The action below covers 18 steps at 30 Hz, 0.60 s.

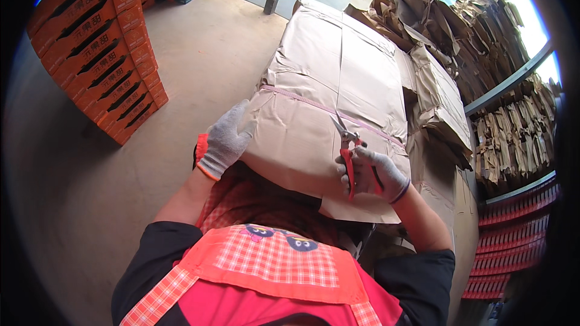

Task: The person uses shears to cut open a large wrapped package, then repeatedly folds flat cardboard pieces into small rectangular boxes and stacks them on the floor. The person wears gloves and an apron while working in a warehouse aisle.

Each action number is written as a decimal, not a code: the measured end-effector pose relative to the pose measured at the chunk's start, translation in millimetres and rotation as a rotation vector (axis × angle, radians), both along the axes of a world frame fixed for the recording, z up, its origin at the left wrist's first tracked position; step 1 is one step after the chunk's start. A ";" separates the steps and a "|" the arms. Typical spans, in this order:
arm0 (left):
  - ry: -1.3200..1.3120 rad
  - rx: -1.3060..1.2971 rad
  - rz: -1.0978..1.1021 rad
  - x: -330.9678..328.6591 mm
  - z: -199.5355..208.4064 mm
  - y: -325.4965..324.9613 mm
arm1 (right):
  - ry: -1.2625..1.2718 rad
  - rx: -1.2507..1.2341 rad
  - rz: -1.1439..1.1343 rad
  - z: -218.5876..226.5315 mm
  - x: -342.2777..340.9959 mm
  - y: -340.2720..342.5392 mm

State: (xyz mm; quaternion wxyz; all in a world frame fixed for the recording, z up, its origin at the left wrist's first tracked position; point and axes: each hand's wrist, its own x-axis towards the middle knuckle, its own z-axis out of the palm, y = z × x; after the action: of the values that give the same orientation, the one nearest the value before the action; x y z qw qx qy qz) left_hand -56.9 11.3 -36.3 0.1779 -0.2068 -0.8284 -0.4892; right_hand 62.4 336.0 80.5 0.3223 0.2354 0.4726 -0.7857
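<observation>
Bare concrete floor (199,54): open room lies to the person's left, between the bundle and one stack of orange printed cartons (99,42), whose far side is cut off by the rim. One large bundle wrapped in brown paper (326,78) stands directly before the person; its near lower edge is hidden behind the red checked apron (272,265). Heaps of loose folded brown cardboard (483,42) crowd the right, too jumbled to count. One pale pink strap (314,104) crosses the bundle. Left hand (223,142), in a grey knit glove, lies flat against the bundle's left edge, grasping nothing. Right hand (371,172), gloved alike, grips one pair of red-handled scissors (349,151), blades at the strap; whether they touch it cannot be told.
</observation>
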 end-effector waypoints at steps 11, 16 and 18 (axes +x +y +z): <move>-0.003 0.003 -0.022 4.8 -0.5 -4.3 | 0.189 -0.101 -0.022 -14.3 -83.5 -15.7; 0.037 0.058 -0.055 7.9 -4.2 -5.7 | -0.085 0.050 0.052 -2.9 -30.2 -25.0; 0.037 0.046 -0.059 7.4 -4.5 -4.9 | -0.002 0.060 0.024 -4.6 -35.9 -29.7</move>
State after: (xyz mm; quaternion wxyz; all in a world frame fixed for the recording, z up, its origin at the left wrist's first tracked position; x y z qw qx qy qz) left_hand -49.5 6.4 -40.8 0.1836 -0.2360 -0.8071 -0.5092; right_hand 26.5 306.3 75.9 0.3252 0.2401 0.4984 -0.7669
